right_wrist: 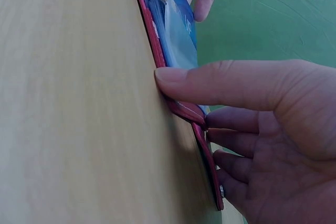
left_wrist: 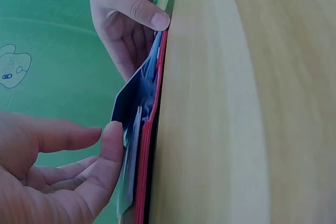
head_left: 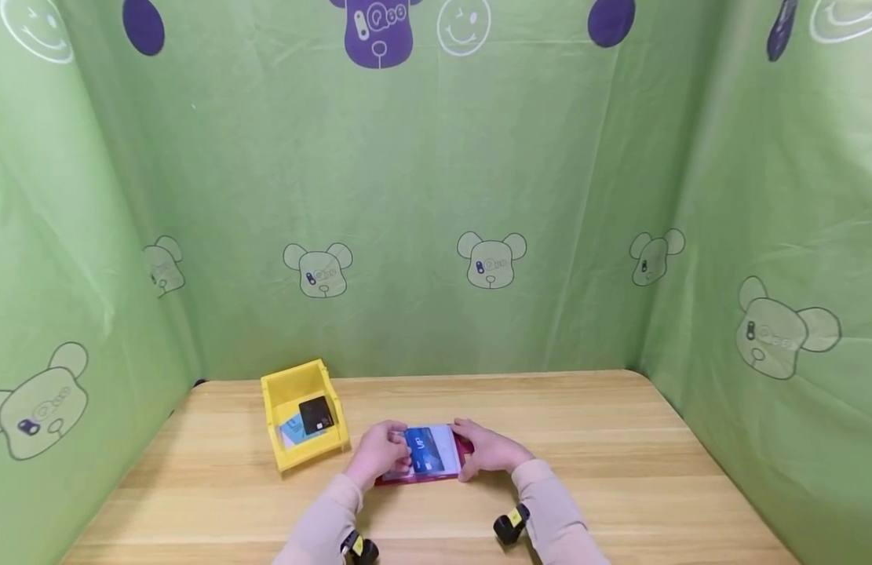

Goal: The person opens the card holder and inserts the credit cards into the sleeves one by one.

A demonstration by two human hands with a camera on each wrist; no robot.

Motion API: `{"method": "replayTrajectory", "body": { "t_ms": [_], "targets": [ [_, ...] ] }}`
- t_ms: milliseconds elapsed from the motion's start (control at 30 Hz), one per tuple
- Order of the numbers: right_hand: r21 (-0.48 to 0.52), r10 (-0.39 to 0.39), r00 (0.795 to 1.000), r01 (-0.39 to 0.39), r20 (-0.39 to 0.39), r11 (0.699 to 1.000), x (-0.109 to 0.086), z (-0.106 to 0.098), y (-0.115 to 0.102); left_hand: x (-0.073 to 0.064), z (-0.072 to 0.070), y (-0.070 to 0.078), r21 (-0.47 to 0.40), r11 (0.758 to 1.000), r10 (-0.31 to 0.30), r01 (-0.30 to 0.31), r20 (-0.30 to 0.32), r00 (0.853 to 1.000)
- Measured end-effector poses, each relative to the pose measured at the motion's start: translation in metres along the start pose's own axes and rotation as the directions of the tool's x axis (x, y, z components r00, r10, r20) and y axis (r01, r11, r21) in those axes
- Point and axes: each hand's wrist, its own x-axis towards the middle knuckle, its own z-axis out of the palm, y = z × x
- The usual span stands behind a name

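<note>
A red card holder (head_left: pixel 436 477) with clear plastic sleeves lies open on the table. Over its sleeves a blue bank card (head_left: pixel 425 450) sits at a slant, its left side raised off the sleeves in both wrist views. My left hand (head_left: pixel 381 453) is at that raised side; one fingertip (left_wrist: pixel 112 132) touches the card's edge while another finger stays apart from it. At the other end, my right hand (head_left: pixel 494 448) grips the holder, with the thumb (right_wrist: pixel 176 75) on the near edge and the fingers along the far side.
To the left stands a yellow bin (head_left: pixel 308 453) with a black card (head_left: pixel 315 414) and a light blue card (head_left: pixel 294 431) inside. The wooden table (head_left: pixel 619 471) meets green printed curtains (head_left: pixel 421 329) at the back and sides.
</note>
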Motion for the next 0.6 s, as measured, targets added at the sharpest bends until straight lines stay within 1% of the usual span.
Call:
{"method": "replayTrajectory", "body": {
  "t_ms": [200,333,600],
  "targets": [
    [0.004,-0.011,1.000,0.011,0.009,1.000,0.001,0.000,0.001,0.003,0.008,0.005,-0.015,1.000,0.015,-0.015,0.005,1.000],
    [0.000,-0.019,1.000,0.019,0.011,1.000,0.001,0.000,0.001,0.004,0.014,0.008,-0.004,0.999,0.036,-0.036,0.002,0.999],
    [-0.013,-0.021,1.000,0.021,0.008,1.000,0.000,-0.002,0.000,0.002,0.019,0.009,0.008,0.998,0.055,-0.055,-0.028,0.998]
  ]
}}
